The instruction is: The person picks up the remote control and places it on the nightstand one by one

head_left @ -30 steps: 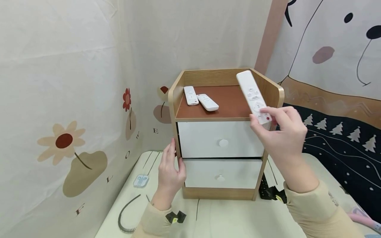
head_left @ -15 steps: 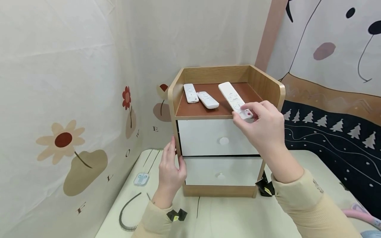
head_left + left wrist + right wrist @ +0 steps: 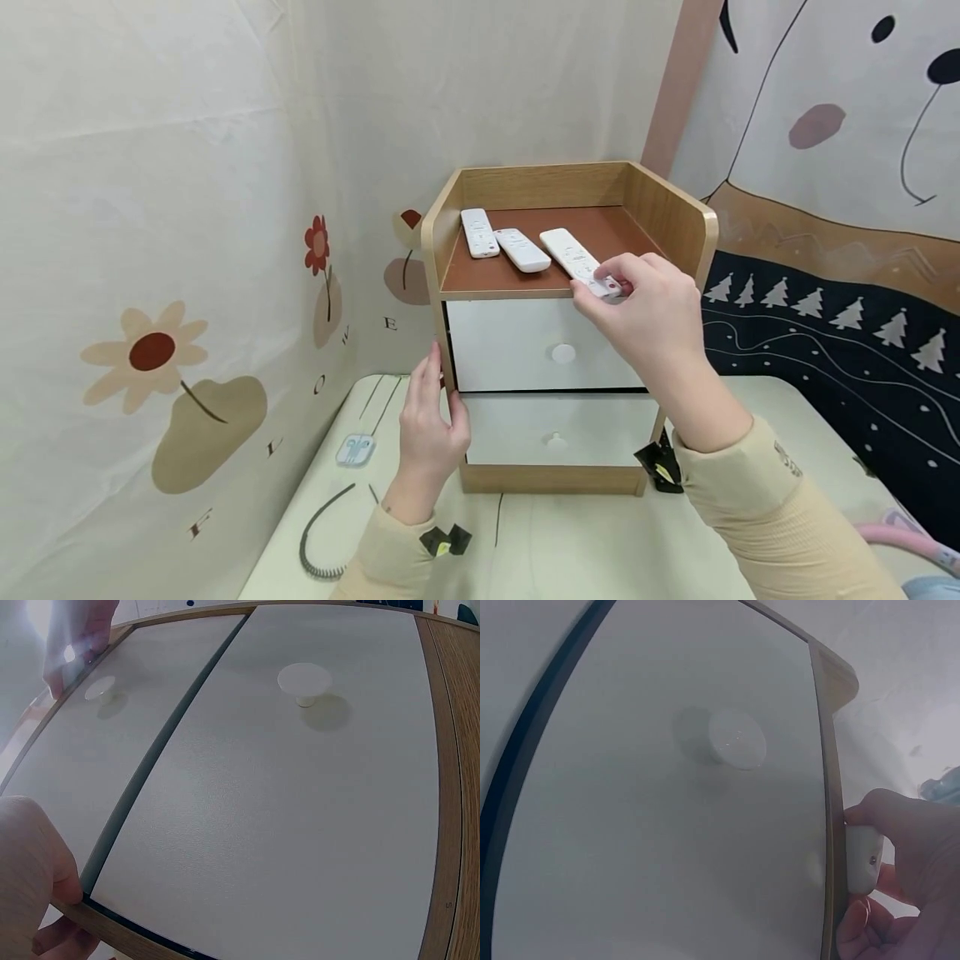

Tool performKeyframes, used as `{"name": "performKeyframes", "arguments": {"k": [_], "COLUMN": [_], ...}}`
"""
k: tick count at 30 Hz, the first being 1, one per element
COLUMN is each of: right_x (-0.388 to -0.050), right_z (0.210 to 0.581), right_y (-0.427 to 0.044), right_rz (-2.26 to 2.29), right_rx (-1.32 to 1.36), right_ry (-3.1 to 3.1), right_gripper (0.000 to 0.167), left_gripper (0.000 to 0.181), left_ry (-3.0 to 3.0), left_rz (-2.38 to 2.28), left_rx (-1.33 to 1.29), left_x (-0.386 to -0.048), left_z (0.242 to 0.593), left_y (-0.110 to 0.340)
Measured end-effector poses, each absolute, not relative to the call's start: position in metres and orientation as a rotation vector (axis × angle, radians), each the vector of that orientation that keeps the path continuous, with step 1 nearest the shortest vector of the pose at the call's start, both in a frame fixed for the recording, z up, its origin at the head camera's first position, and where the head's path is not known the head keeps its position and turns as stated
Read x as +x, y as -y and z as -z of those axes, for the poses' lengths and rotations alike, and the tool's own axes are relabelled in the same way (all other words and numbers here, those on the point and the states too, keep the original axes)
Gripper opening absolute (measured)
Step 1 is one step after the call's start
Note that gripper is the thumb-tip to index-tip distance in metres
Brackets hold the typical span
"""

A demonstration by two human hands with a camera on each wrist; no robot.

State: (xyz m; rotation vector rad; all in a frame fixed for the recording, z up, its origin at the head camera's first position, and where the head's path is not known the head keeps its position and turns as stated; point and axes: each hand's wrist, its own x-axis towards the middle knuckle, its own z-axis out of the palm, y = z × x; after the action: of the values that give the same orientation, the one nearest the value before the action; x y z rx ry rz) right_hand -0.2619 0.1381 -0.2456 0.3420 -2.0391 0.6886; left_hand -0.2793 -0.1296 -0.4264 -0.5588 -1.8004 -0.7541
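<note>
My right hand point(image 3: 648, 312) pinches the near end of a white remote control point(image 3: 568, 252), which lies at or just over the brown top shelf point(image 3: 525, 218) of a small wooden cabinet. In the right wrist view the remote's end shows between thumb and fingers, by the shelf's front edge. Two more white remotes, one at the left point(image 3: 480, 233) and one in the middle point(image 3: 522, 251), rest on the shelf. My left hand point(image 3: 433, 433) touches the cabinet's left side with straight fingers, thumb at the front edge. Two white drawers, upper point(image 3: 510, 350) and lower point(image 3: 510, 433), are closed.
Raised wooden panels point(image 3: 671, 217) border the shelf at the sides and back. On the pale surface point(image 3: 562, 542) lie a boxed pair of earphones point(image 3: 356, 450) and a coiled dark cord point(image 3: 318, 571) at left. A pink tube-like thing point(image 3: 900, 537) lies at right.
My right hand has moved left and down, bringing the remote from above the shelf's right side to shelf level beside the middle remote. My left hand has stayed in place.
</note>
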Motion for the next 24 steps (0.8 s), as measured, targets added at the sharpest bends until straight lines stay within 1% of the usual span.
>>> {"name": "performKeyframes", "arguments": {"k": [6, 13, 19, 24], "right_x": [-0.26, -0.259, -0.258, -0.255], "right_z": [0.238, 0.231, 0.223, 0.215], "right_y": [-0.133, -0.127, -0.124, -0.121], "right_rz": [-0.645, -0.537, -0.49, -0.43], "right_rx": [0.311, 0.256, 0.253, 0.253], "right_ry": [2.147, 2.276, 2.386, 2.527], "right_gripper": [0.027, 0.044, 0.044, 0.049], "left_gripper": [0.081, 0.083, 0.083, 0.082], "left_ry": [1.802, 1.798, 1.809, 1.814], "left_rz": [0.744, 0.764, 0.769, 0.768], "left_rx": [-0.549, -0.558, -0.557, -0.55], "left_x": [-0.278, -0.277, -0.278, -0.277], "left_z": [0.425, 0.425, 0.426, 0.426], "left_y": [0.129, 0.128, 0.128, 0.129]}}
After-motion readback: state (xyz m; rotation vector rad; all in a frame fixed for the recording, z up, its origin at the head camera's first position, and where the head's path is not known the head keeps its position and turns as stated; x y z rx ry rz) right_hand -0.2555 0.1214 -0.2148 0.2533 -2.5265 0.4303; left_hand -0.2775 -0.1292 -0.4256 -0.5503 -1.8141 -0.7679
